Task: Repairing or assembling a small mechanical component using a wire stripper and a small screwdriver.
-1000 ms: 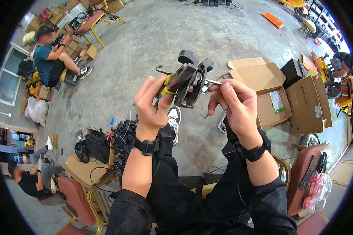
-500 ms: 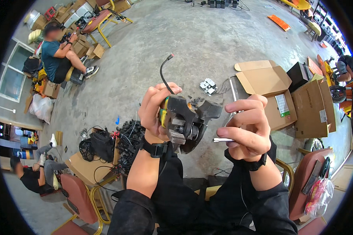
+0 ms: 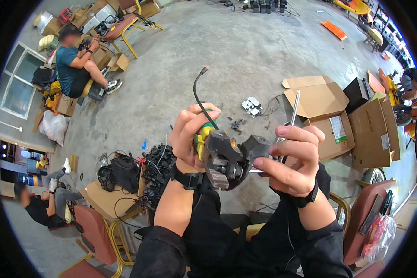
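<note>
Held up in front of me is a black part [image 3: 227,150] with a metal block on its underside and two thick black lobes. From its top a thin black cable [image 3: 197,90] curves up to a red-tipped end. My left hand [image 3: 187,136] is closed around its left side, where a yellow-and-green piece [image 3: 203,139] shows between the fingers; whether that belongs to the part is unclear. My right hand [image 3: 294,160] grips a shiny metal tool [image 3: 295,106] with one long shaft pointing up and another reaching the part's lower right. Its fingertips are at the right lobe.
On the floor ahead lie a pale electrical piece [image 3: 252,106] and small black bits [image 3: 237,125]. Open cardboard boxes [image 3: 329,134] stand right; a heap of black cables [image 3: 157,171] lies left. Chairs [image 3: 95,229] flank me. Two people [image 3: 72,65] sit at left.
My right hand has come in against the black part, which has turned and shifted slightly right. The tool's long shaft shows more. The whole view has shifted a little.
</note>
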The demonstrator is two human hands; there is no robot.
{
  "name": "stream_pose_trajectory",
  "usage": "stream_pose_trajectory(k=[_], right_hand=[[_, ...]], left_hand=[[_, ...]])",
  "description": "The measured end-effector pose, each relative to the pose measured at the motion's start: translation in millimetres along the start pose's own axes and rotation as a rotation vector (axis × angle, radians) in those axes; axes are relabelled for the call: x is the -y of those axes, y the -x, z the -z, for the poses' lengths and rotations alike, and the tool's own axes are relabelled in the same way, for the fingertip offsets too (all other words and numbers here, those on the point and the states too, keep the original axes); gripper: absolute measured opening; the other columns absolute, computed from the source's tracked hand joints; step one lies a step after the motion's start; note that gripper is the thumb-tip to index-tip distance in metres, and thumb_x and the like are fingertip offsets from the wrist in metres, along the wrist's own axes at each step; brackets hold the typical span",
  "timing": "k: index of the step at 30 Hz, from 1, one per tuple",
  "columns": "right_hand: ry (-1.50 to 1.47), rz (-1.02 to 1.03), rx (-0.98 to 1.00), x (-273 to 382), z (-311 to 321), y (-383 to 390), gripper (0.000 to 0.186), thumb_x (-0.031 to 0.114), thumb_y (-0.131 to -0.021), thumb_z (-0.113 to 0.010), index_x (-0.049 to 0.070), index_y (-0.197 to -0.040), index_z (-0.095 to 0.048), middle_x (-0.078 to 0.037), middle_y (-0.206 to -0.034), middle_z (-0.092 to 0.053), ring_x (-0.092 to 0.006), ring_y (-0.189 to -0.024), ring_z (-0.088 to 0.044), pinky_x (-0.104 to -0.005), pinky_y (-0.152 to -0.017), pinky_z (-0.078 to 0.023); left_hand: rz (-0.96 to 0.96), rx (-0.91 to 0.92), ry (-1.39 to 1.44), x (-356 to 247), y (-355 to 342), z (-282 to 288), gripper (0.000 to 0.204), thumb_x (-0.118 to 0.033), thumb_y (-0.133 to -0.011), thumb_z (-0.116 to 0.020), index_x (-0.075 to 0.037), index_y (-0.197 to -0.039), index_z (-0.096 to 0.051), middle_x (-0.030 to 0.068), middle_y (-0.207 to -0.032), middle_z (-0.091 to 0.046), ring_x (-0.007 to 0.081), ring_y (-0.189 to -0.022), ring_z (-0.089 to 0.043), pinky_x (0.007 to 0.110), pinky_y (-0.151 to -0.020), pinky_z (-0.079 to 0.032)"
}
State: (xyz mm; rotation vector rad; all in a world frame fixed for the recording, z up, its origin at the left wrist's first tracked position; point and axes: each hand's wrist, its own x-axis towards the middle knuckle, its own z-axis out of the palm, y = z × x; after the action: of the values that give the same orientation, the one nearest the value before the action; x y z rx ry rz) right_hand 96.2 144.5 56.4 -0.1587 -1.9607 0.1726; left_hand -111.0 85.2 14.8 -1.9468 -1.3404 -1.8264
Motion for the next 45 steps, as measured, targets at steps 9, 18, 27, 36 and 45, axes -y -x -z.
stream_pose_trajectory(k=[9,18,27,36,45], right_hand=[[-0.041,-0.086,0.008,3,-2,-1,0.036,0.015,-0.055,-0.072,0.022,-0.091,-0.072,0.005,-0.085,-0.056,-0.0173,-0.094,-0.058,-0.0298,-0.071,-0.030],[0.135,-0.079,0.017,1,-6,-1,0.037,0.007,-0.053,-0.073,0.015,-0.090,-0.072,0.000,-0.082,-0.053,-0.0229,-0.091,-0.057,-0.0330,-0.076,-0.032],[0.257,-0.230,0.010,-17,-19,0,0.036,0.001,-0.058,-0.066,0.010,-0.092,-0.068,-0.002,-0.087,-0.054,-0.0212,-0.095,-0.056,-0.0326,-0.083,-0.032],[0.343,-0.231,0.066,-36,-21,3,0.036,-0.002,-0.060,-0.063,0.010,-0.094,-0.067,-0.003,-0.092,-0.052,-0.0205,-0.097,-0.055,-0.0345,-0.087,-0.032],[0.405,-0.314,0.110,-39,-25,10,0.035,-0.001,-0.063,-0.062,0.012,-0.095,-0.068,-0.002,-0.094,-0.052,-0.0182,-0.098,-0.054,-0.0376,-0.090,-0.029]], left_hand=[[-0.018,0.057,0.055,8,1,2,0.066,-0.055,-0.092,-0.040,0.007,-0.099,-0.060,0.0135,-0.087,-0.056,0.0279,-0.078,-0.062,0.034,-0.064,-0.048],[0.145,0.069,0.035,19,7,0,0.068,-0.058,-0.088,-0.041,0.007,-0.093,-0.061,0.0159,-0.084,-0.057,0.0263,-0.073,-0.057,0.034,-0.062,-0.046],[0.280,0.197,-0.017,13,-5,0,0.044,-0.036,-0.094,-0.045,0.006,-0.094,-0.060,0.0128,-0.085,-0.063,0.0191,-0.077,-0.062,0.030,-0.071,-0.049],[0.666,0.310,0.153,6,-11,-2,0.049,-0.037,-0.098,-0.041,0.007,-0.095,-0.063,0.0036,-0.062,-0.052,0.0133,-0.064,-0.057,0.026,-0.060,-0.044],[0.811,0.385,0.151,9,-12,-3,0.051,-0.038,-0.098,-0.040,0.008,-0.095,-0.063,0.0027,-0.056,-0.047,0.0154,-0.059,-0.057,0.028,-0.057,-0.045]])
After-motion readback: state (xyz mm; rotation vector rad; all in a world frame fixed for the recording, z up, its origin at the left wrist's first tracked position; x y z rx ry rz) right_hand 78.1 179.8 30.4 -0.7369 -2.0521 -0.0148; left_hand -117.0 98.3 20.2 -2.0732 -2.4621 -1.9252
